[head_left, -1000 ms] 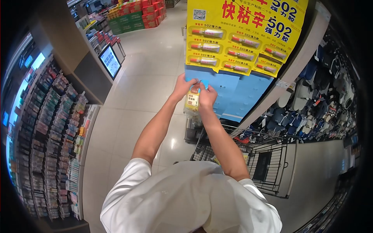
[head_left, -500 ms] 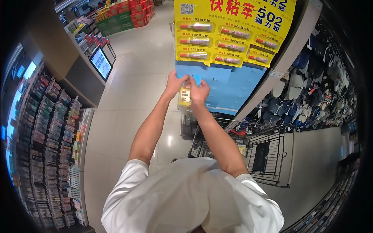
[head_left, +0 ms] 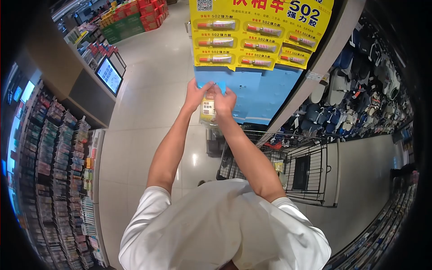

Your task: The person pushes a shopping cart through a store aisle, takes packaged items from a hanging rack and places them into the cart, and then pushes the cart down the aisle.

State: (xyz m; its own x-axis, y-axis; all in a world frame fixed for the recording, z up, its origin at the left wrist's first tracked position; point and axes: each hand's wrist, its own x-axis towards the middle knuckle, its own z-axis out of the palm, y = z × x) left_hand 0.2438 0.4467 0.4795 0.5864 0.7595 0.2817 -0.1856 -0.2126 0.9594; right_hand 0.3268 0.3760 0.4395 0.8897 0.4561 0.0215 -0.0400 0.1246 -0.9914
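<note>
A packaged item (head_left: 208, 108) with a yellow and white label and a clear lower part hangs upright between my hands, just in front of the blue board. My left hand (head_left: 195, 95) pinches the blue top edge of the package from the left. From the right, my right hand (head_left: 224, 101) pinches the same top edge, its thumb close to the left thumb. Behind and right of the hands is the blue board (head_left: 265, 92). Above it, yellow cards (head_left: 258, 29) carry several small glue tubes with red caps.
Below the board stands a black wire shopping cart (head_left: 310, 168) with a yellow packet (head_left: 279, 166) inside. Slippers (head_left: 337, 81) hang on the right. Racks of small packaged goods (head_left: 49, 166) line the left, near a lit screen (head_left: 109, 75). Red boxes (head_left: 153, 15) are stacked far back.
The view has shifted, so the yellow cards, board and cart appear further left and higher. Both hands keep their pinch on the package and stay close together.
</note>
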